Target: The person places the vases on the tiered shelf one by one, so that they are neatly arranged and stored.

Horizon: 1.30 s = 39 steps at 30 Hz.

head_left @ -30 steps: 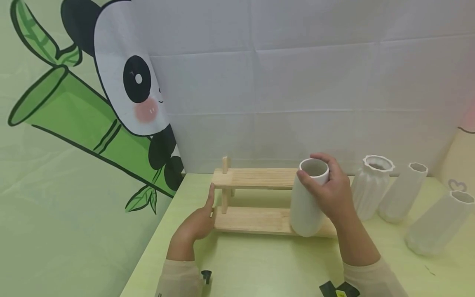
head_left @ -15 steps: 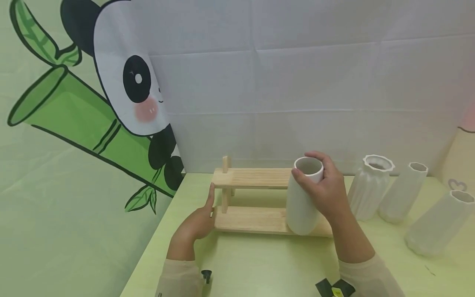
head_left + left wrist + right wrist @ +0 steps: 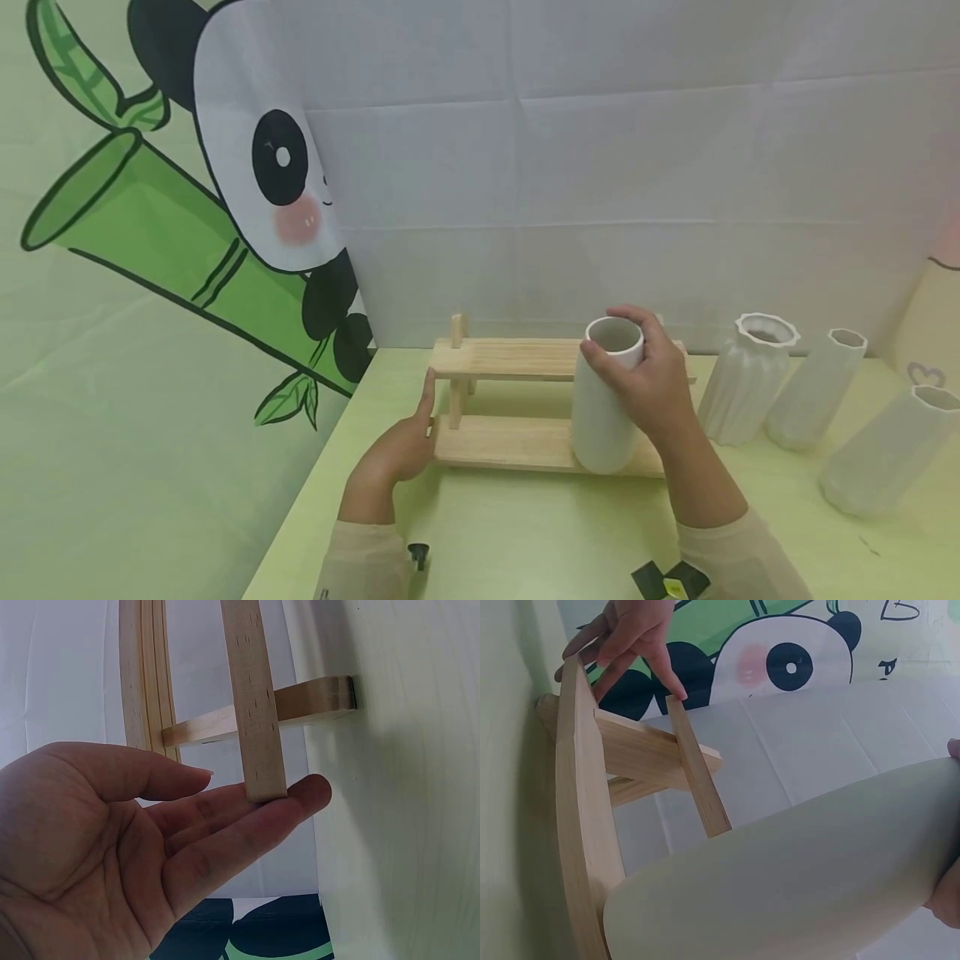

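Note:
A two-tier wooden shelf rack stands on the table, with an upper board (image 3: 517, 358) and a lower board (image 3: 502, 443). At its left end is my left hand (image 3: 395, 452); the extended fingers touch the ends of the boards, and the left wrist view has the thumb apart from the wood. My right hand (image 3: 660, 392) grips a smooth white cylindrical vase (image 3: 600, 421) near its rim, thumb in front and fingers behind. The vase leans slightly, its base right at the lower board's front in the right wrist view (image 3: 780, 877). It hides part of both boards.
Right of the rack stand three more white vases: one with a ruffled rim (image 3: 742, 383), a slim faceted one (image 3: 817, 392) and another faceted one (image 3: 888, 454) nearer the front. A white cloth (image 3: 600, 167) with a panda print hangs behind the table.
My right hand has carried the white vase a little to the left along the lower board. My left hand stays at the rack's left end.

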### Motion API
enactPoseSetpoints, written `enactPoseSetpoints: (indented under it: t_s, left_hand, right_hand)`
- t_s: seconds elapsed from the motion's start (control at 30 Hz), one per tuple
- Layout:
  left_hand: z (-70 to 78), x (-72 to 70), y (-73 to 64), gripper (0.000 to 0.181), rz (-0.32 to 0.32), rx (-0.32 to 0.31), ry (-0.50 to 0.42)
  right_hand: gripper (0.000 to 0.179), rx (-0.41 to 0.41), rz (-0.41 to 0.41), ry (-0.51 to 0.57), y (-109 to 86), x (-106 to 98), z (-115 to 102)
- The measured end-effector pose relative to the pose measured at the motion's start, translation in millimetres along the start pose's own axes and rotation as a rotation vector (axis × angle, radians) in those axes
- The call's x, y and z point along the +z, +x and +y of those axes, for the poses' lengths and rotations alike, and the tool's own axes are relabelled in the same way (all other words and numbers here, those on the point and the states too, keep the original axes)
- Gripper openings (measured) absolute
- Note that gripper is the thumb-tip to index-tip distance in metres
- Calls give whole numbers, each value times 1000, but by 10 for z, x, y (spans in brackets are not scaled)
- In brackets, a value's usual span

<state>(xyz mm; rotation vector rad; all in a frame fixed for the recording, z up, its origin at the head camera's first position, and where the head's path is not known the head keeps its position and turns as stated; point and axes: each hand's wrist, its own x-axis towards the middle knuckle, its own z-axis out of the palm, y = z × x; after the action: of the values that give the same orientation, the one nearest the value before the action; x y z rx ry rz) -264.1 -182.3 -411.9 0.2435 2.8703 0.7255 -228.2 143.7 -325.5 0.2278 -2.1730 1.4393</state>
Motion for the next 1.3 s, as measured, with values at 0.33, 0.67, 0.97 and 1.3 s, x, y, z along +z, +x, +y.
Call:
enactPoseSetpoints:
  t_s: [0.33,0.67,0.97,1.3]
  left_hand:
    - [-20,6,17,93,7,7,-6]
    - [-36,12,21,92,13,17,0]
    - [-31,8,18,94,15,13,-7]
    - [-24,16,20,95,16,16,-8]
  right_hand:
    - [52,-6,-20,-2,9,62,-5]
    - [53,6,-39,-5,28,123,-23]
    - [53,9,-55,11,39,166,-34]
    - [52,-16,-66,21,45,242,-21]
